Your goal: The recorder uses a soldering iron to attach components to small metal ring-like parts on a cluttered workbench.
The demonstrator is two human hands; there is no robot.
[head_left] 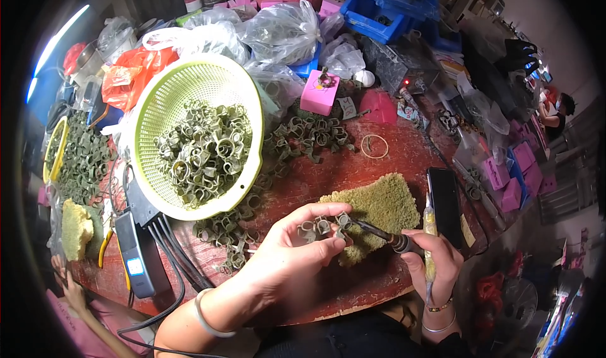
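Observation:
My left hand (287, 254) pinches a small row of grey-green ring-shaped pieces (323, 227) between thumb and fingers. From the right, my right hand (439, 263) grips a black soldering iron (399, 242); its thin tip reaches close to the pieces, and whether it touches them I cannot tell. A slim tool with a mottled yellow handle (430, 222) is also held upright in my right hand. Beneath and behind the pieces lies a rough yellow-green sponge (388, 200). Many similar rings (205, 150) fill a tilted lime-green basket (251, 175) at the left.
Loose rings (309, 137) lie on the red worktop (303, 191). A dark phone (444, 200) flanks the sponge. Left are a black box with cables (136, 257) and yellow-handled pliers (104, 247). A pink block (320, 93) and plastic bags (281, 33) stand behind. Another person's hand (72, 292) shows far left.

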